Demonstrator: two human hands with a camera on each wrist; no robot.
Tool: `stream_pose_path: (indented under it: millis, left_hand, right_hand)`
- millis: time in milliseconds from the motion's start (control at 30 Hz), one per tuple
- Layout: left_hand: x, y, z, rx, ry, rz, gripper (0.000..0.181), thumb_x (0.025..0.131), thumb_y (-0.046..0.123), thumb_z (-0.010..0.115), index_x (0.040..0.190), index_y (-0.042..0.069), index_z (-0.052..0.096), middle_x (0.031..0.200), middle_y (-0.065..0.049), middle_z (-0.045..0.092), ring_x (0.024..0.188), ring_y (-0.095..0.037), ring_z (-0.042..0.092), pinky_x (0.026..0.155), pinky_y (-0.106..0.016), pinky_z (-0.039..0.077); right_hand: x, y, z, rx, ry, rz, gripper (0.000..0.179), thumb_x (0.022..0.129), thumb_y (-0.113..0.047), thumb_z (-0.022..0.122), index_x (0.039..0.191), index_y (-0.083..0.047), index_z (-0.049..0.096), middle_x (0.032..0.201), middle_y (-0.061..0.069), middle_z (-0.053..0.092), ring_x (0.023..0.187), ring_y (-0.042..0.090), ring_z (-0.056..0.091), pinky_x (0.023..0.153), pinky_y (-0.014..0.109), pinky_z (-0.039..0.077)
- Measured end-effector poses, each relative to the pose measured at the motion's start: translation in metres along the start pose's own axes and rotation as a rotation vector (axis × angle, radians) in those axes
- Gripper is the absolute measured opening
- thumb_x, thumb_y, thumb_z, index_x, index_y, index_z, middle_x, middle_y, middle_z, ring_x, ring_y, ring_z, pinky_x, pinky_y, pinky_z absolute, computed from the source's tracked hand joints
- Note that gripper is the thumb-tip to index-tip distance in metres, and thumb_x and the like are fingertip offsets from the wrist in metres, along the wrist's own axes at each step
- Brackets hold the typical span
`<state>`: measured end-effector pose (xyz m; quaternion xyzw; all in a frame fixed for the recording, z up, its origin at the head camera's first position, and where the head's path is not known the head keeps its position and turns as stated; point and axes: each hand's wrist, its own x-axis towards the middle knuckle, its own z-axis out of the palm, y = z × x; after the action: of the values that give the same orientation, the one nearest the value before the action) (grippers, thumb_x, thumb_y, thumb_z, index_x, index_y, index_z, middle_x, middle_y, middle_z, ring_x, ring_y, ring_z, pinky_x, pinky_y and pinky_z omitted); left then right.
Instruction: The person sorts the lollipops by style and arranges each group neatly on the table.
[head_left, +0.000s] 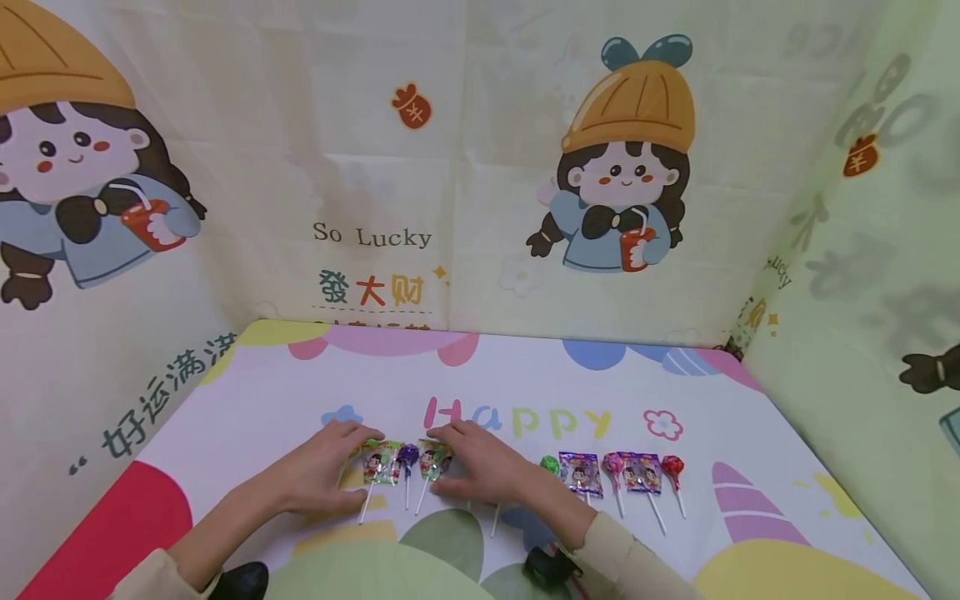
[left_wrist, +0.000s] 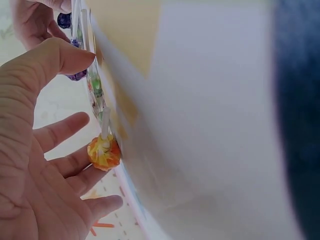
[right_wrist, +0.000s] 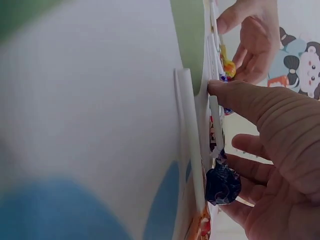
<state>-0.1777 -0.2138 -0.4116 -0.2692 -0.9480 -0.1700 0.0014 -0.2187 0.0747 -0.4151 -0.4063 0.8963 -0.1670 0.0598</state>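
In the head view my left hand (head_left: 326, 471) is at the left end of a row of lollipops, its fingertips by the top edge of a green flat-packet lollipop (head_left: 381, 463). An orange-yellow ball lollipop (left_wrist: 104, 152) lies against its fingers in the left wrist view. My right hand (head_left: 487, 467) reaches over the row, fingertips and thumb beside a second green flat-packet lollipop (head_left: 432, 458). Between the hands lies a purple ball lollipop (head_left: 408, 455). A dark blue ball lollipop (right_wrist: 223, 185) sits by the right fingers, which partly hide it. Both hands have thumb and fingers apart.
Right of my right forearm the row goes on: a green ball lollipop (head_left: 550, 464), purple flat packets (head_left: 580, 473), a pink ball lollipop (head_left: 613, 464) and a red one (head_left: 672, 467). They lie on a printed tabletop (head_left: 300, 383) before a cartoon-printed backdrop (head_left: 495, 167).
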Motion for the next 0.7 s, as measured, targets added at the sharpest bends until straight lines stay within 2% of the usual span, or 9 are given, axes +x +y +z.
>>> stream_pose_path:
  millis: [300, 700]
  left_hand:
    - [0.005, -0.001, -0.001, -0.006, -0.006, 0.010, 0.060, 0.076, 0.032, 0.081, 0.130, 0.012, 0.063, 0.121, -0.003, 0.059, 0.108, -0.021, 0.054, 0.095, -0.049, 0.052]
    - [0.012, 0.000, -0.002, -0.033, -0.055, 0.003, 0.057, 0.075, 0.031, 0.084, 0.125, 0.011, 0.066, 0.122, -0.002, 0.061, 0.112, -0.023, 0.056, 0.100, -0.051, 0.051]
  right_hand:
    - [0.006, 0.000, -0.001, -0.002, 0.005, -0.038, 0.058, 0.091, -0.035, 0.078, 0.140, -0.012, 0.059, 0.137, 0.002, 0.061, 0.127, 0.016, 0.055, 0.111, 0.030, 0.043]
    - [0.008, -0.003, -0.003, 0.020, -0.001, -0.030, 0.053, 0.090, -0.033, 0.079, 0.136, -0.013, 0.062, 0.134, 0.000, 0.062, 0.124, 0.013, 0.056, 0.109, 0.028, 0.045]
